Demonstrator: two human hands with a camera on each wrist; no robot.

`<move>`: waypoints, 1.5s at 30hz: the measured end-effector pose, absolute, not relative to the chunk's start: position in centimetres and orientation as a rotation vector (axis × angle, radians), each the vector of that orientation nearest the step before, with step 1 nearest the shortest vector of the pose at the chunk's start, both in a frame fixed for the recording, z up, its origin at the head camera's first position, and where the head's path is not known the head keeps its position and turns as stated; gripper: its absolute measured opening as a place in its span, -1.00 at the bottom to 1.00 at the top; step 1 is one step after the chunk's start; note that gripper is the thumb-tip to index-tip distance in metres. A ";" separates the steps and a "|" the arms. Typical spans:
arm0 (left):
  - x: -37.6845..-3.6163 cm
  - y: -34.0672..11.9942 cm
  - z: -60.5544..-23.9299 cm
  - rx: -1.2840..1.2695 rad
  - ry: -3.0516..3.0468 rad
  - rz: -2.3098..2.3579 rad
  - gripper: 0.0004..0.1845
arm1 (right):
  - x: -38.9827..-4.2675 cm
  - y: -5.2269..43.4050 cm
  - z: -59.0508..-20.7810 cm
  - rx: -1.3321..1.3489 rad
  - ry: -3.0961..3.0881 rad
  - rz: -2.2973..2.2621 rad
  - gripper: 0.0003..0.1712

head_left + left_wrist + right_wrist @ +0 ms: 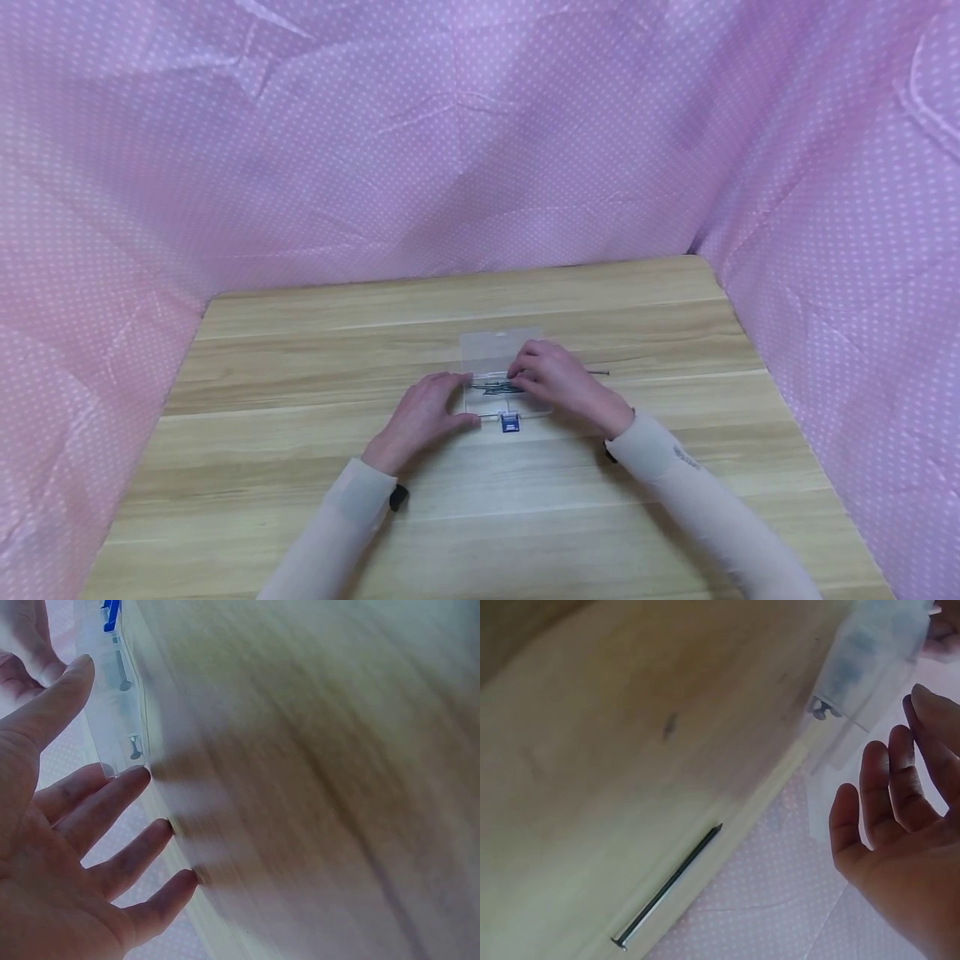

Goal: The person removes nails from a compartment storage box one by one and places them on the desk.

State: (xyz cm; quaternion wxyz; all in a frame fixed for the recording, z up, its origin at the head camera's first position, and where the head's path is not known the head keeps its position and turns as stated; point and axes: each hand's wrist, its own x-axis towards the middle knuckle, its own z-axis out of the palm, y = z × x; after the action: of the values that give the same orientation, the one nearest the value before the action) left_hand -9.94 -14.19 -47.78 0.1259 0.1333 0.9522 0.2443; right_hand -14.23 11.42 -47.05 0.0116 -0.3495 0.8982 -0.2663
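A clear plastic box [491, 405] with its lid [491, 346] raised toward the back stands on the table. Several dark nails [493, 387] lie inside, and a blue latch [511, 422] hangs at its front. My left hand [423, 414] holds the box's left end, thumb at the front corner and index finger toward the back; its other fingertips touch the table. Over the box's right part is my right hand [557, 379], fingers loosely bent beside the nails. In the right wrist view its thumb and index tips [912, 709] are close together, with no nail visible between them.
To the right of the box a single nail [667, 886] lies on the table near its far edge. The wooden table [300, 358] has rounded back corners. Pink dotted cloth [337, 167] hangs behind it and along both sides.
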 end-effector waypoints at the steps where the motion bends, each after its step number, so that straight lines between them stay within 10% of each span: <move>1: -10.0 -14.2 -47.8 0.391 2.774 0.710 -0.20 | -14.3 11.4 -47.1 -1.087 2.801 -0.810 -0.91; 45: -10.0 -14.2 -47.7 0.416 2.777 0.701 -0.21 | -15.6 10.6 -47.7 -1.391 2.866 -0.383 -0.93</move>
State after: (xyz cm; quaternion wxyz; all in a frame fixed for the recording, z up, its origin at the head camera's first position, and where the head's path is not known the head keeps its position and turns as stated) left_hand -10.05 -14.22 -47.72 0.1235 0.1427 0.9522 0.2403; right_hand -15.63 10.63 -47.70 -0.0334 -0.4334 0.8926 -0.1194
